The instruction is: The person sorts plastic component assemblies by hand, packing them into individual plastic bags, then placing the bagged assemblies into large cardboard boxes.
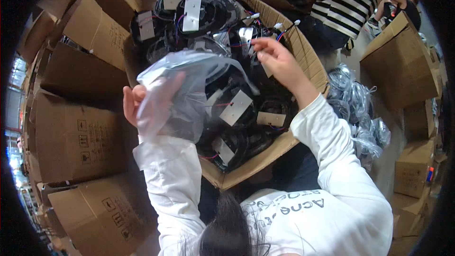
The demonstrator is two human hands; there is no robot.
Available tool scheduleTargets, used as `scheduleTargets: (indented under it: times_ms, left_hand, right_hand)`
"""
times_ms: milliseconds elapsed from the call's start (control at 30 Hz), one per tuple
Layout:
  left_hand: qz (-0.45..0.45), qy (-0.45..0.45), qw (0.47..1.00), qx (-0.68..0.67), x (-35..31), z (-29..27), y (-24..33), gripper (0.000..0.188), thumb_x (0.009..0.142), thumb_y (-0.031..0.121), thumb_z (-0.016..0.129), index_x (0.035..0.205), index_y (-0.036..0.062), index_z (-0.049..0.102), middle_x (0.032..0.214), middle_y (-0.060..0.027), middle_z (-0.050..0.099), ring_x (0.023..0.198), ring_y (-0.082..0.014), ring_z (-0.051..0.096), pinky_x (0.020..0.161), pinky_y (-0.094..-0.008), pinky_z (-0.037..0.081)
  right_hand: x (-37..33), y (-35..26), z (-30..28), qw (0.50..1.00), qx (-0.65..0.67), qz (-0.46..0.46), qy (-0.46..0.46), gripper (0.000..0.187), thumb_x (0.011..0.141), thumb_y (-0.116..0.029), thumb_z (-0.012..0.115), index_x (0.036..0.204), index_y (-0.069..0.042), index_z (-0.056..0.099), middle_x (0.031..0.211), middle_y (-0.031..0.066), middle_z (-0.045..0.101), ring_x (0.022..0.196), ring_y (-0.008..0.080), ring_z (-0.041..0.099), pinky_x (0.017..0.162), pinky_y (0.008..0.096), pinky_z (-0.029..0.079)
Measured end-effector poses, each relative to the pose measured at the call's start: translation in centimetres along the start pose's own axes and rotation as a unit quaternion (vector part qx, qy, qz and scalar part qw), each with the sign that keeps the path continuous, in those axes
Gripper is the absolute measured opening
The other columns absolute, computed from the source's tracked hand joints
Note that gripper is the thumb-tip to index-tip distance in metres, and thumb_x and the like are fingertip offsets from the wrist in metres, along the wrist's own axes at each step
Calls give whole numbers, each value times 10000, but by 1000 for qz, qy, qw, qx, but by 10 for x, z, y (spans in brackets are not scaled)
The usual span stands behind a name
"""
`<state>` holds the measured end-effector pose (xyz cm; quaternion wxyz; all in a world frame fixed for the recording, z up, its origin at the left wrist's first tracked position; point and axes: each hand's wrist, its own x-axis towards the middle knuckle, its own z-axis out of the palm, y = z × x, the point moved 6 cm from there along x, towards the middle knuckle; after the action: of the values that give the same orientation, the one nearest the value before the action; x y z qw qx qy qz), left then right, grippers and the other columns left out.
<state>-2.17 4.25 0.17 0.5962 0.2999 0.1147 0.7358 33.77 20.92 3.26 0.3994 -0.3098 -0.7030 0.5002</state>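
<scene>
My left hand (134,103) holds a clear plastic bag (189,66). Part of this hand shows blurred through the film, while other fingers curl at the bag's left edge. Over the large open carton (315,61), my right hand (280,64) is closed in a pinch. A red and blue wire (241,44) runs up to its fingertips; whether they grip it I cannot tell. Beneath both hands the carton is filled with black curved parts (222,14) bearing white rectangular plates (236,107), with thin wires and white connectors (297,22). The bag hides some of them.
Brown cartons (78,130) crowd the left side. Right of the carton, a heap of clear plastic-wrapped items (350,99) lies on the floor. An open carton (403,61) stands farther right. A person in a striped shirt (348,0) works at the top beside another box.
</scene>
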Motion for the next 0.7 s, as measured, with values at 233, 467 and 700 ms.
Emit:
scheduleTargets:
  times_ms: [233, 467, 700]
  left_hand:
    - [-168, -310, 930, 104, -12, 167, -86, 415, 953, 302, 645, 862, -84, 767, 784, -184, 742, 776, -303, 698, 870, -430, 495]
    - [-248, -426, 823, 281, -54, 216, -98, 267, 973, 198, 644, 908, -8, 801, 873, -131, 766, 841, -256, 681, 870, -387, 457]
    - [57, -346, 756, 552, -74, 257, -80, 106, 858, 116, 736, 929, 51, 781, 714, -30, 616, 615, -212, 555, 608, -373, 374]
  right_hand:
    - [-39, -34, 61, 936, -167, -134, -279, 734, 768, -339, 858, 1388, -40, 603, 1457, 213, 546, 1397, 379, 425, 1172, 454, 339]
    - [-64, -52, 20, 941, -68, -34, -331, 298, 744, -94, 821, 1020, -19, 739, 967, 112, 721, 895, 239, 685, 822, 353, 530]
    - [-42, -10, -90, 988, 109, 108, 8, 147, 958, -170, 740, 974, -24, 741, 854, 10, 713, 734, 77, 635, 651, 231, 501]
